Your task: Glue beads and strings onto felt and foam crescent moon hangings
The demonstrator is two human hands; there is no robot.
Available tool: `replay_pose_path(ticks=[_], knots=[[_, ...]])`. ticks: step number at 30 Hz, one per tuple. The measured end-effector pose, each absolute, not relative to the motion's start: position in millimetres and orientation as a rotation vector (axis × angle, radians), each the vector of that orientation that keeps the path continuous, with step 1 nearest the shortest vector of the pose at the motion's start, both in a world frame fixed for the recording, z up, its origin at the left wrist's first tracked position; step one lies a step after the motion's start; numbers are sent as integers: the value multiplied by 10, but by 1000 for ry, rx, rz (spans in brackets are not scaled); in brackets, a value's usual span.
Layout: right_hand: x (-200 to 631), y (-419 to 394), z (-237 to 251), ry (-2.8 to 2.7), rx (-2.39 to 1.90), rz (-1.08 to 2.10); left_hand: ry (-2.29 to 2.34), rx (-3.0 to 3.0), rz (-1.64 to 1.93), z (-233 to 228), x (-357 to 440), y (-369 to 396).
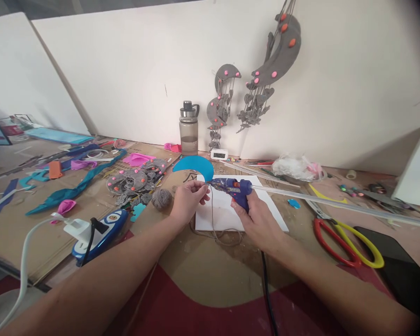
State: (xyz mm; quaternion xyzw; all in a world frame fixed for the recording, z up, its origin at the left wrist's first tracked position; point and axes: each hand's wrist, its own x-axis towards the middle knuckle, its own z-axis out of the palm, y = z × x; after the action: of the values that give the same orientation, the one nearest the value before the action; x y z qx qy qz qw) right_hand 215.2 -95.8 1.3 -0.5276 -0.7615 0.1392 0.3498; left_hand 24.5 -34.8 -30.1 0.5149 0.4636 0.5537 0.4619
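My right hand [257, 217] is wrapped round the handle of a blue hot glue gun [240, 186], and a long clear glue stick [322, 200] runs out of its back to the right. The gun's nozzle meets the fingertips of my left hand [192, 198], which are pinched together. Grey yarn [213, 210] hangs from that pinch and loops on the table below. Just behind the fingertips is a blue crescent [196, 165], one tip close to the nozzle; whether my fingers touch it I cannot tell. A white board [266, 200] lies beneath. Left of my left hand sits a yarn ball [161, 199].
Red-and-yellow scissors [339, 233] and a dark phone [395, 261] lie at right. A blue power strip [105, 233] is at left, near grey decorated crescents [133, 179]. A water bottle [189, 130] and small clock [219, 154] stand behind. A black cord [265, 289] runs under my right forearm.
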Motion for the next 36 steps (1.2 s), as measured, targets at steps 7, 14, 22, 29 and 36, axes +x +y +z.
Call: replay_pose_path(ticks=[7, 14, 22, 29, 36], knots=[[2151, -954, 12, -1989, -1365, 364, 1164, 1296, 1367, -290, 242, -360], [2148, -955, -22, -1997, -1374, 346, 1194, 1307, 1353, -262, 245, -369], [2155, -955, -31, -2008, -1454, 327, 1209, 1290, 1365, -251, 252, -373], [2159, -951, -37, -1995, -1452, 329, 1144, 1236, 1385, -269, 242, -354], [2156, -956, -21, -1988, -1463, 314, 1110, 1214, 1386, -263, 241, -356]])
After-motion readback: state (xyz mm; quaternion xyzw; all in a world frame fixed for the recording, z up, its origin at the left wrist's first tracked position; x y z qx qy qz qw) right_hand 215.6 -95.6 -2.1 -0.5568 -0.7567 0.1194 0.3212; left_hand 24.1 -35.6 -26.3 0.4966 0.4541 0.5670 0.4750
